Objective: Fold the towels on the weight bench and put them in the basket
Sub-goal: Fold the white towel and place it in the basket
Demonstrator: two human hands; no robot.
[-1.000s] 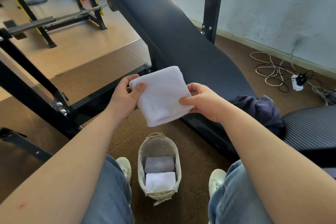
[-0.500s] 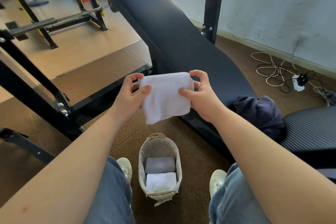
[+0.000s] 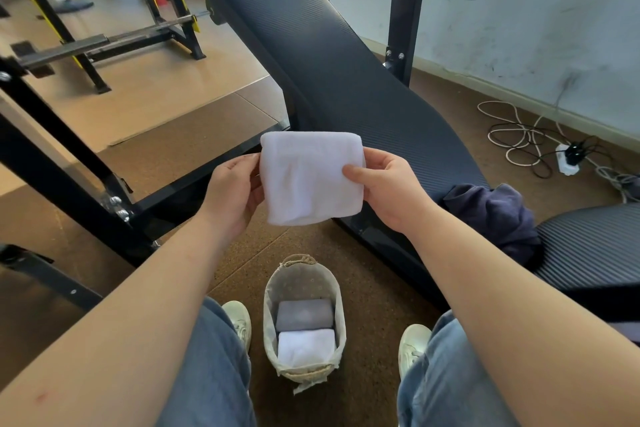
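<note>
A folded white towel (image 3: 310,177) hangs in the air above the floor, held between both hands. My left hand (image 3: 232,194) holds its left edge and my right hand (image 3: 388,184) pinches its right edge with the thumb on the front. Below, between my feet, stands a small woven basket (image 3: 268,315) with a folded grey towel (image 3: 304,315) and a folded white towel (image 3: 306,347) inside. A crumpled dark purple towel (image 3: 495,215) lies on the black weight bench (image 3: 332,73) at the right.
Black steel frame bars (image 3: 69,166) of the bench rack run across the left. A barbell rack (image 3: 104,28) stands at the far left. White and black cables with a power strip (image 3: 568,158) lie on the floor by the wall at the right.
The white towel has been turned from a slanted hold to a squarer, upright one. My left thumb has left the front of the towel.
</note>
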